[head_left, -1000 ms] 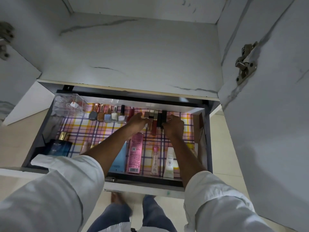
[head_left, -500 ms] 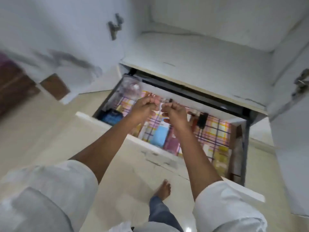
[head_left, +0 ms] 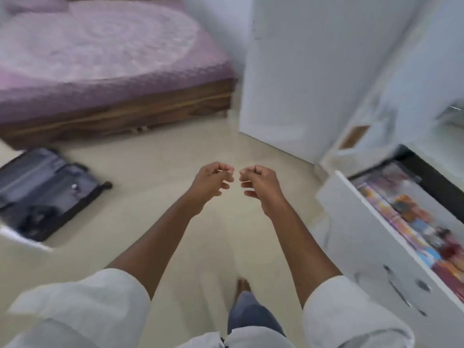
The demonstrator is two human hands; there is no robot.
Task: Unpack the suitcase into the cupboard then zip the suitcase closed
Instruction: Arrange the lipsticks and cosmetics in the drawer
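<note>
Midway, by my read: both hands hung in the air over the floor (head_left: 155, 156), carrying nothing. Left hand (head_left: 212, 180) had its fingers loosely curled around nothing; right hand (head_left: 258, 182) the same, fingertips of the two near each other but apart. I judged that idle curl as hands between one load and another rather than a grip on anything.

Suitcase (head_left: 42, 192) lay open and flat on the floor at about nine o'clock from the hands, well apart from them, just in front of the bed (head_left: 100, 71). Frame was blurred; dark shapes showed inside the case, but I could not tell what they were or whether anything was left to unpack.

Drawer (head_left: 371, 222) of the cupboard (head_left: 313, 71) stood pulled out at three o'clock, with colourful items lying on a patterned liner, too smeared to name. Left open, I supposed, because more was meant to go in.

Head and arms faced between case and drawer. Zip not yet closed; that step seemed some way off.
</note>
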